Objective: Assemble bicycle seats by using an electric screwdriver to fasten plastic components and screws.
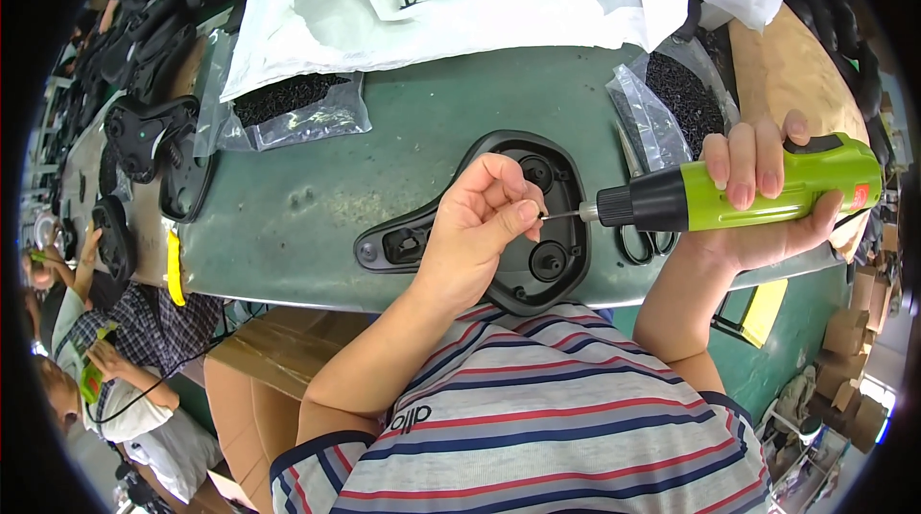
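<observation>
In my right hand (743,173) is a green and black electric screwdriver (715,199), held level with its bit pointing left. My left hand (470,226) pinches a small black screw (541,216) between thumb and forefinger, at the tip of the bit. Both hands are above a black plastic shell (523,290), wide and rounded at the right and narrowing into a neck at the left. Its hollow side faces up, with round bosses inside. My left hand hides part of the shell's middle.
Clear bags of small black screws lie at the left (288,99) and right (683,96). Scissors (633,243) rest beside the shell. A white sheet (460,29) covers the table's far side. More black shells (187,178) are at the left, where other people work.
</observation>
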A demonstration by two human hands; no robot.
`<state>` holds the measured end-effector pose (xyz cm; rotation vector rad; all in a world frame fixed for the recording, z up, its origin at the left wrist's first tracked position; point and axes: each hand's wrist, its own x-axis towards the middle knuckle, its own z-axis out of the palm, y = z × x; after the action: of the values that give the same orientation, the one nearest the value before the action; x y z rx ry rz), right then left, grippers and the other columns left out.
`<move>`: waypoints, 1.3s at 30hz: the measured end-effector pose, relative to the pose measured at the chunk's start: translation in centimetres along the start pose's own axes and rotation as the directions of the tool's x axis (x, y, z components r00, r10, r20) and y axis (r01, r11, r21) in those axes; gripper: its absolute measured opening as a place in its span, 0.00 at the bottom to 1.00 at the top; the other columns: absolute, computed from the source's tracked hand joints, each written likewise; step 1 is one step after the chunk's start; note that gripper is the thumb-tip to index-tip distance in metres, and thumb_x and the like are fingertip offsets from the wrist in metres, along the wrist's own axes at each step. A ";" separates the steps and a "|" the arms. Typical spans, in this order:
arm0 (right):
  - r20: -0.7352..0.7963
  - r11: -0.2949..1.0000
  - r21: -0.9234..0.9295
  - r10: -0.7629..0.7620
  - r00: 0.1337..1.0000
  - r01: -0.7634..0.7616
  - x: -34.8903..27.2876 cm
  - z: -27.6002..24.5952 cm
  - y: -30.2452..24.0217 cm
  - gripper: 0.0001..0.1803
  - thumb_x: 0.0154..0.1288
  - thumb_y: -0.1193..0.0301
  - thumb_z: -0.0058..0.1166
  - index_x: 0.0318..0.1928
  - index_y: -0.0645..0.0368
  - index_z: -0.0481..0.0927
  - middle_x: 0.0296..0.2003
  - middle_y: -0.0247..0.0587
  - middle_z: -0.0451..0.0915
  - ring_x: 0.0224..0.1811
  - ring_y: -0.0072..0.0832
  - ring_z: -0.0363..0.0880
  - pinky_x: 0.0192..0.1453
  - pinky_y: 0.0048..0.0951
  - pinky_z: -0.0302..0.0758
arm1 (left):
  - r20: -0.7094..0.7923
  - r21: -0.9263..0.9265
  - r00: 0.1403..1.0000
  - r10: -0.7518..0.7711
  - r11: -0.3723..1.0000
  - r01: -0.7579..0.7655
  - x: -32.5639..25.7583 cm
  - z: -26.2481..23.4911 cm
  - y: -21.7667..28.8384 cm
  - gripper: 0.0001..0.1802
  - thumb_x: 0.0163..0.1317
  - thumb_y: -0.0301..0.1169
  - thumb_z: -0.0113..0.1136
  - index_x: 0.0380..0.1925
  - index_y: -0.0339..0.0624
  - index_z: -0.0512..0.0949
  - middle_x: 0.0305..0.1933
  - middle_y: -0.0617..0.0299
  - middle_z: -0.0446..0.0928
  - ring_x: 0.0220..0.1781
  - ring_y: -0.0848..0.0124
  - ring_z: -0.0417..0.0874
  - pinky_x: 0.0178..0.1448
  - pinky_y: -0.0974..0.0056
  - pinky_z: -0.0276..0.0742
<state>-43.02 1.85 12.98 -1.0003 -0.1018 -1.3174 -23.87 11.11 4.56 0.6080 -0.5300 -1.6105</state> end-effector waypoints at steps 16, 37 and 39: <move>0.385 0.922 -0.306 -0.108 0.917 0.237 -0.4 1.3 1.4 0.30 0.58 0.50 0.52 0.52 0.58 0.65 0.28 0.35 0.71 0.27 0.26 0.71 0.34 0.29 0.67 | -0.104 0.448 0.978 0.178 0.887 -0.114 0.4 0.2 0.2 0.18 0.63 0.22 0.51 0.52 0.41 0.64 0.44 0.56 0.76 0.45 0.69 0.76 0.52 0.66 0.72; 0.308 0.883 -0.465 0.223 0.925 -0.058 0.3 -0.5 2.7 0.33 0.43 0.56 0.69 0.39 0.71 0.71 0.26 0.44 0.73 0.25 0.30 0.75 0.31 0.27 0.75 | 0.357 0.882 0.930 -0.090 -0.296 -0.368 -1.9 -0.8 1.4 0.23 0.54 0.34 0.60 0.51 0.42 0.73 0.55 0.58 0.74 0.62 0.60 0.70 0.66 0.54 0.61; 0.322 0.897 -0.438 0.220 0.921 -0.061 0.8 -0.8 2.5 0.33 0.43 0.56 0.69 0.39 0.71 0.71 0.26 0.44 0.73 0.25 0.30 0.75 0.30 0.27 0.74 | 0.356 0.885 0.931 -0.081 -0.293 -0.363 -1.9 -0.7 1.3 0.23 0.54 0.34 0.60 0.51 0.42 0.73 0.56 0.58 0.74 0.62 0.60 0.70 0.66 0.54 0.61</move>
<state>-41.04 0.56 11.56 -1.5911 -0.0231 -1.0215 -22.25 12.85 5.04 1.4530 -2.2594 -0.5108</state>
